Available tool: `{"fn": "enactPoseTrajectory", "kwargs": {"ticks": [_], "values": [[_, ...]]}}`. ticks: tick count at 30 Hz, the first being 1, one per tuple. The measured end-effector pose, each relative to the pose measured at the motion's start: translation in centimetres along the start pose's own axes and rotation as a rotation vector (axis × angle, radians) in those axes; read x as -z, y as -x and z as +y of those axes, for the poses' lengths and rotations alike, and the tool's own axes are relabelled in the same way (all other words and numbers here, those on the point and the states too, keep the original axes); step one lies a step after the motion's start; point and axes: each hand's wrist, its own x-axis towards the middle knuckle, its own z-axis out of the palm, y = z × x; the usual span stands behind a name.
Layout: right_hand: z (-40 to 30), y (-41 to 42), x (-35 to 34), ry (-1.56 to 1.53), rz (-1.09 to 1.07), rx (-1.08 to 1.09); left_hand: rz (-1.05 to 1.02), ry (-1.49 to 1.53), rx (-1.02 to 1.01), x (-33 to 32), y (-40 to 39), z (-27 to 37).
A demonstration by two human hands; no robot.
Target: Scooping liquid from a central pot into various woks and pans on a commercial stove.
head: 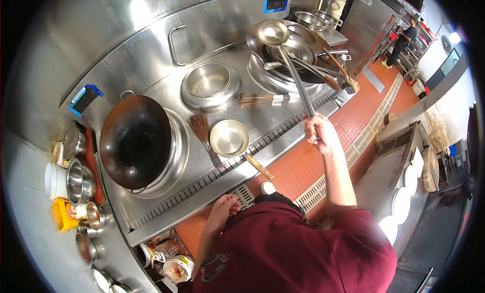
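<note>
My right hand [321, 133] grips the long handle of a metal ladle [296, 75], whose bowl is raised over the stacked pans at the back of the stove. My left hand [224, 206] is by my waist in front of the stove edge, its fingers loosely curled and nothing visible in them. Nearest to it on the steel stove top are a shallow metal pan [229, 138] with a wooden handle and a bristle wok brush [201, 130]. A second brush [261, 99] lies beyond. To the left, a dark wok [135, 141] rests tilted on a burner ring.
A round metal pot [208, 81] is set into the middle burner. Strainers and pans fill a large wok [261, 35] at the back right. Metal bowls [81, 183] line the left counter. White plates [401, 206] stand on the right counter. Farther off, a person [405, 39] stands near shelves.
</note>
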Motion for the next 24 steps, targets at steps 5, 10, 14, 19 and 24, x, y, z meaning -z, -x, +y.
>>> {"fn": "enactPoseTrajectory", "kwargs": {"ticks": [5,10,14,19,24], "values": [[-1.8,-5.0,5.4,0.118,0.166,-0.003,0.039,0.027,0.004,-4.9,-2.8,2.2],[-2.8,-10.0,11.0,0.163,0.240,-0.060,0.100,0.019,0.023,-8.2,-5.5,2.7],[-3.3,-13.3,14.1,0.222,0.251,-0.110,0.142,0.020,0.040,-10.1,-7.1,3.5],[-3.9,-16.8,16.8,0.260,0.213,-0.199,0.191,0.005,0.075,-12.8,-8.7,4.4],[-4.3,-18.5,17.9,0.221,0.142,-0.215,0.233,0.027,0.076,-14.4,-9.8,3.9]]}}
